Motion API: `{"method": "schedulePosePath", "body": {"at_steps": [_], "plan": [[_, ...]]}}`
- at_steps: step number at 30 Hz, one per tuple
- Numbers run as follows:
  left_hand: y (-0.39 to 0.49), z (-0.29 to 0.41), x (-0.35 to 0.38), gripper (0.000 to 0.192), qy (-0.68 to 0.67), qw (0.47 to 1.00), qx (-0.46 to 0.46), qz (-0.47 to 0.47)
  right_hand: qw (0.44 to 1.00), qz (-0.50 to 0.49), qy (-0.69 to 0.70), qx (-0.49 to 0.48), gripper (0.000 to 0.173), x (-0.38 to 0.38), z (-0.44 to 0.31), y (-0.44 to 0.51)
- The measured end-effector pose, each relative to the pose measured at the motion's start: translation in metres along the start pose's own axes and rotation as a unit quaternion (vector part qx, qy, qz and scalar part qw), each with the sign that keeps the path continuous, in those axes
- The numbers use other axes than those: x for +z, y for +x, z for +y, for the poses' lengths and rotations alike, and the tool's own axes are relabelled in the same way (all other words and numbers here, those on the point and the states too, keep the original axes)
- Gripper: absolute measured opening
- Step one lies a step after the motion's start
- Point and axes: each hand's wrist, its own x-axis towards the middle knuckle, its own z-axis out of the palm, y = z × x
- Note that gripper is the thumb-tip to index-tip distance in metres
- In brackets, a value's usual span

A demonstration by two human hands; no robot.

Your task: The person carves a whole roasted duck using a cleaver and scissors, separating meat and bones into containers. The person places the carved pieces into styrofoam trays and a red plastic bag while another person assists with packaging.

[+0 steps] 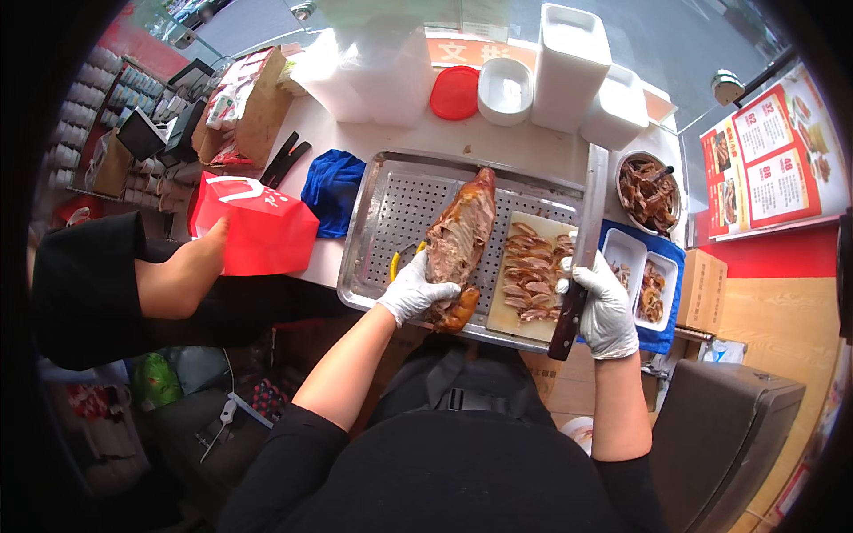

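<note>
My gloved left hand [418, 293] grips the lower end of a roasted duck carcass [464, 230], partly carved, over a perforated metal tray [400, 193]. In my gloved right hand [603, 306] is the dark handle of a cleaver [588, 220], its broad blade pointing away from me. Between the two hands, a pale cutting board [500, 313] bears rows of sliced meat [528, 273]. A yellow-handled tool [394, 265] lies in the tray beside my left hand, partly hidden. Whether the carcass rests on the tray or is lifted cannot be told.
Another person's arm [176, 276] reaches in at left beside a red bag [266, 226]. Near it lie black-handled utensils [286, 160] and a blue cloth [332, 190]. At right are white trays of meat [651, 293] and a bowl of meat pieces [648, 193]. White containers [570, 73] stand behind.
</note>
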Motion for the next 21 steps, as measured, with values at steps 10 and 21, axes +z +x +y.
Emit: {"method": "schedulePosePath", "body": {"at_steps": [10,21], "plan": [[-0.002,-0.027,-0.046,0.058,-0.668,0.716,-0.053,-0.196,0.983,-0.046,-0.156,0.088,0.041,0.040,0.073,0.029],[-0.038,0.012,-0.078,0.085,-0.161,0.980,-0.099,-0.067,0.939,-0.089,-0.325,0.071,0.041,0.078,0.128,0.089]]}}
